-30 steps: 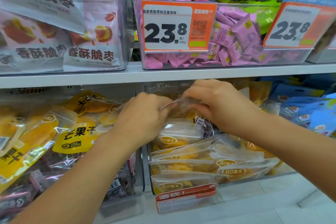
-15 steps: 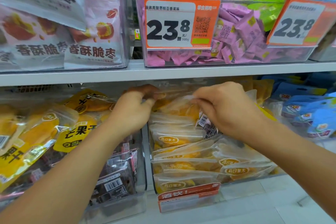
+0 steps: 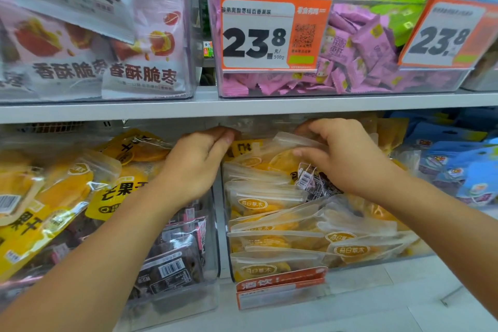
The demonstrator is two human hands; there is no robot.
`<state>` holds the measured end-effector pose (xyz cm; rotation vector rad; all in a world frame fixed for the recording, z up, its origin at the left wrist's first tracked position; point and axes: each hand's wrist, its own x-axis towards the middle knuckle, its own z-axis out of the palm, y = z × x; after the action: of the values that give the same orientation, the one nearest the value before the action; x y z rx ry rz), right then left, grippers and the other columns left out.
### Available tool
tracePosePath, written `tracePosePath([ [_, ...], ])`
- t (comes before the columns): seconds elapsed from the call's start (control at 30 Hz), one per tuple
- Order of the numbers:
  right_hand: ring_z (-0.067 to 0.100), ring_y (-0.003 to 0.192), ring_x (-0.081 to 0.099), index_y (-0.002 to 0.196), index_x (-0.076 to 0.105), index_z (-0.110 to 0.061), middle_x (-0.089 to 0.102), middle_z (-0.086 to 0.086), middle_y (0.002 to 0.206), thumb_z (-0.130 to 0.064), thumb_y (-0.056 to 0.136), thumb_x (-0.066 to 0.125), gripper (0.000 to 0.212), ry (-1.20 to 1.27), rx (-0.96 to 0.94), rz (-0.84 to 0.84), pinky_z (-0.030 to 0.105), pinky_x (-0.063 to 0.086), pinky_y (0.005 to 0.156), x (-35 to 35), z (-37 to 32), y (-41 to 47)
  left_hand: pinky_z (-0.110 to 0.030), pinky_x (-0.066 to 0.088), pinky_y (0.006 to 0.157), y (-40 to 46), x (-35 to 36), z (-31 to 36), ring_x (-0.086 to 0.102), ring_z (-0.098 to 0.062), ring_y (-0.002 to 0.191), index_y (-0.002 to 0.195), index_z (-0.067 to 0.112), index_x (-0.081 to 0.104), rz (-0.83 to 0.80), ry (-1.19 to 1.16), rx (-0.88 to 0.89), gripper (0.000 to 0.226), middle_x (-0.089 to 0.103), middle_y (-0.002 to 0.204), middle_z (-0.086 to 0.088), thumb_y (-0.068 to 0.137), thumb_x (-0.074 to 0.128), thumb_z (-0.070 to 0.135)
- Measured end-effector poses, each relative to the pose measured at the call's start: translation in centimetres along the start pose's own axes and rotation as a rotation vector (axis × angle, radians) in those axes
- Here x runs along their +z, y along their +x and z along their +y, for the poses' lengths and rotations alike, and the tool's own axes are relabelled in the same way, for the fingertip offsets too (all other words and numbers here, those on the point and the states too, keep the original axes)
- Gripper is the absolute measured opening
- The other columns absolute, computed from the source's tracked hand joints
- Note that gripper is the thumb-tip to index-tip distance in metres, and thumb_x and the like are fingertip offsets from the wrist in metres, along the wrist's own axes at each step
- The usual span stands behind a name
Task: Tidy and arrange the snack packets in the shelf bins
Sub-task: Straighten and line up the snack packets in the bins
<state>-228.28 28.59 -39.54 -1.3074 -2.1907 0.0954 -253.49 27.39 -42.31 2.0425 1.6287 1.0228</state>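
1. Two hands in view, both reaching under the upper shelf (image 3: 242, 109) into the lower row of clear bins.
2. Left hand (image 3: 195, 162): fingers curled at the top back of the divide between two bins; whether they hold anything, I cannot tell.
3. Right hand (image 3: 342, 155): fingers bent down, pinching the top edge of a clear mango packet (image 3: 272, 155) at the back of the middle bin (image 3: 358, 259).
4. Middle bin: at least six clear packets of yellow dried fruit stacked flat, front to back; one dark packet with a barcode (image 3: 310, 180) lies among them just beside the right wrist.
5. Lower left bin (image 3: 188, 302): yellow mango bags (image 3: 67, 186) above, dark barcode packs (image 3: 169, 269) at the front.
6. Upper shelf: one bin of pink-white jujube bags (image 3: 140, 43); one bin of small pink sweets (image 3: 363, 46) with some green ones.
7. Two orange price tags reading 23.8 (image 3: 272, 32), (image 3: 444, 35).
8. Blue packets (image 3: 463, 167) at lower right. Pale shelf board below the bins.
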Motion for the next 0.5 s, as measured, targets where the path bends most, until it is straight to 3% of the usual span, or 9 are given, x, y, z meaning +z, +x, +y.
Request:
tracePosePath([
  [0.1,0.002,0.072,0.061,0.093,0.074,-0.019,0.071,-0.008,0.082,-0.022,0.088,0.075,0.006,0.041,-0.04,0.048,0.011,0.046,0.066,-0.3,-0.1,0.0,-0.025,0.044,0.093,0.3,-0.1,0.4,0.058,-0.018,0.116,0.123,0.031,0.067,-0.033,0.143,-0.007,0.025,0.069,0.119,0.006,0.1,0.058,0.03],
  [0.2,0.014,0.082,0.068,0.099,0.075,-0.019,0.074,-0.002,0.086,-0.017,0.088,0.074,0.012,-0.011,-0.107,0.017,0.036,0.056,0.078,-0.2,-0.3,0.4,-0.024,0.042,0.088,0.9,-0.3,0.9,0.056,-0.018,0.111,0.122,0.032,0.067,-0.029,0.196,0.012,0.029,0.065,0.116,0.005,0.093,0.068,0.032],
  [0.27,0.023,0.089,0.068,0.105,0.075,-0.023,0.074,0.001,0.093,-0.013,0.088,0.072,0.02,-0.061,-0.165,-0.024,0.042,0.056,0.081,-0.1,-0.6,0.6,-0.022,0.04,0.08,1.3,-0.3,1.0,0.059,-0.017,0.1,0.112,0.03,0.071,-0.016,0.219,0.052,0.021,0.064,0.102,0.006,0.091,0.072,0.029],
  [0.37,0.026,0.089,0.063,0.106,0.076,-0.029,0.065,-0.001,0.09,-0.015,0.089,0.071,0.022,-0.123,-0.202,-0.045,0.042,0.055,0.075,0.1,-1.0,0.3,-0.023,0.042,0.076,1.7,-0.1,1.0,0.06,-0.017,0.089,0.098,0.028,0.077,0.024,0.237,0.082,0.01,0.063,0.089,0.008,0.092,0.07,0.023],
  [0.5,0.024,0.101,0.056,0.116,0.071,-0.037,0.055,-0.009,0.095,-0.033,0.095,0.064,0.023,-0.226,-0.159,-0.138,0.036,0.047,0.078,-0.3,-1.9,0.6,-0.017,0.042,0.077,1.7,0.2,0.6,0.064,-0.015,0.087,0.098,0.025,0.079,0.108,0.141,-0.004,0.014,0.07,0.092,0.004,0.091,0.071,0.014],
])
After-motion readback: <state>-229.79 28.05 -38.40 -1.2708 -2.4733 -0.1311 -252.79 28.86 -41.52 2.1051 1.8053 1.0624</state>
